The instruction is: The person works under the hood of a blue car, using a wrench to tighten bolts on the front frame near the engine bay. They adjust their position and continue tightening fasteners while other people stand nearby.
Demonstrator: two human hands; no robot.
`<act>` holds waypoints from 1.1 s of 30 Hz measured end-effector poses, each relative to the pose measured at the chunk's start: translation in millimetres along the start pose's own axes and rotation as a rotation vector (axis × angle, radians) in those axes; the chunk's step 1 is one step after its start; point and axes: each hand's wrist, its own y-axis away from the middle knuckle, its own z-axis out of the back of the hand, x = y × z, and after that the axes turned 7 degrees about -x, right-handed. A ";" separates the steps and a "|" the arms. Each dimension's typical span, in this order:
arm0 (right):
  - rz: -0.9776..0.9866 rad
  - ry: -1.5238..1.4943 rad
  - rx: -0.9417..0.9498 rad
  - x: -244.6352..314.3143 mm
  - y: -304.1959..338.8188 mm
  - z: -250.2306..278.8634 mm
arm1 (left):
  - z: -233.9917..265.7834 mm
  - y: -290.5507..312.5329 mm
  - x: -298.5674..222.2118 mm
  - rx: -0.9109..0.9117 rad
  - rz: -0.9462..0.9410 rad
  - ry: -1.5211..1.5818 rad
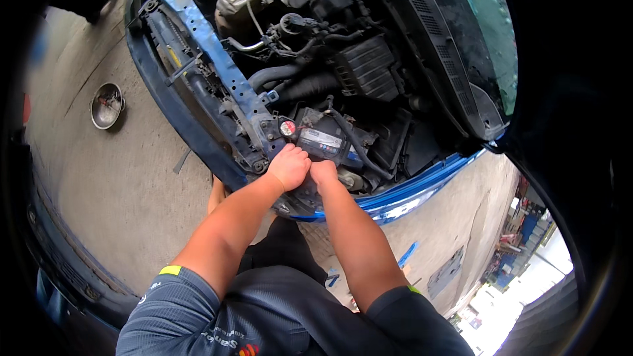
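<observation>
Your hands (290, 168): two
Your forearms (247, 213): two
Battery (321, 138): you have one
Round red cap (288, 128): one
Metal bowl (99, 117): you see one
Ribbed black box (370, 69): one
Blue crossbar (198, 26): one

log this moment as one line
left hand: near battery | right hand: beside left hand | grasp: unclear | metal bowl: on floor

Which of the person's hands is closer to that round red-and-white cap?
Left. The left hand is just below the round cap in the picture; the right hand is farther off, below and to the right, close to the battery.
</observation>
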 end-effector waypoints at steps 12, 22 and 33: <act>0.078 0.078 0.057 -4.0 -19.4 -3.1 | -3.7 -8.4 -9.2 0.145 0.049 -0.001; 0.315 0.051 -0.043 -35.9 -30.2 -33.8 | -3.7 -6.0 -0.5 0.193 0.037 -0.012; 0.318 -0.223 0.018 -39.8 -24.4 -22.9 | 0.3 -15.9 -8.5 0.275 0.082 -0.033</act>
